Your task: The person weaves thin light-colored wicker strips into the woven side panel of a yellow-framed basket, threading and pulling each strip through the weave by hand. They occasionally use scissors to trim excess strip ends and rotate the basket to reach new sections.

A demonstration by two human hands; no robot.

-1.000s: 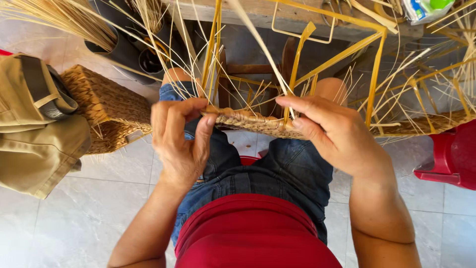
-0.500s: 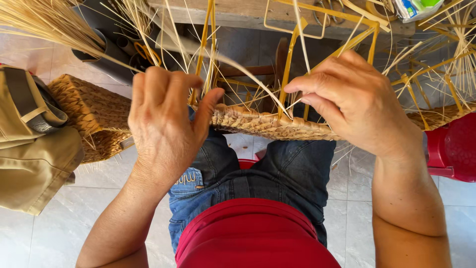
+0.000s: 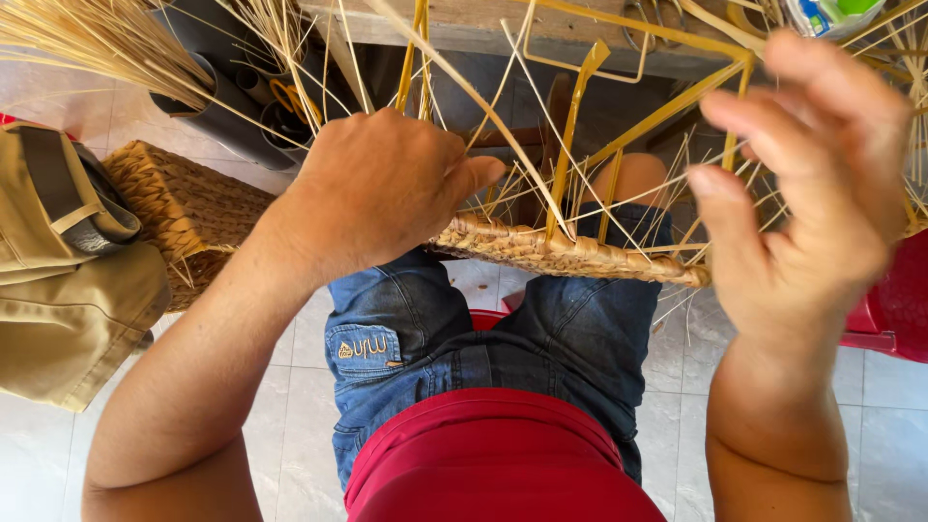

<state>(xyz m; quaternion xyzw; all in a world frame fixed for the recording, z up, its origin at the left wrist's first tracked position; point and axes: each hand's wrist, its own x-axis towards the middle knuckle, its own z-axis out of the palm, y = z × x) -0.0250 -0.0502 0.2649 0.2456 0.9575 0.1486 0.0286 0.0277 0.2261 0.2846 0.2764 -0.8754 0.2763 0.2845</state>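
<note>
A flat woven strip of straw-coloured plaiting (image 3: 570,253) is seen lying across the lap, over the blue denim shorts (image 3: 503,329), its long axis running from left to right and dipping slightly toward the right, where its end points at the right hand. The left end of the strip is covered by the left hand (image 3: 382,188), which is closed down over it, knuckles up and thumb stretched out along the weave toward the right; a grip on the strip is indicated, though the fingertips are hidden. The right hand (image 3: 812,184) is held up near the camera, blurred, fingers loosely spread and curled; whether a strand is pinched in it cannot be told. From the strip, stiff yellow stakes (image 3: 570,145) are thrown upward and outward, and thin pale fibres (image 3: 483,106) are crossed over them, so the view of the far edge is badly cluttered. Behind the left forearm a second woven basket piece (image 3: 179,208) is set on the pale tiled floor (image 3: 290,406), with a khaki bag (image 3: 68,290) just beside it at the far left. Dark grey pipes (image 3: 217,106) are laid beyond the basket, partly screened by a bundle of loose straw (image 3: 97,39). A red plastic stool (image 3: 894,304) is glimpsed at the right edge, behind the right wrist.
</note>
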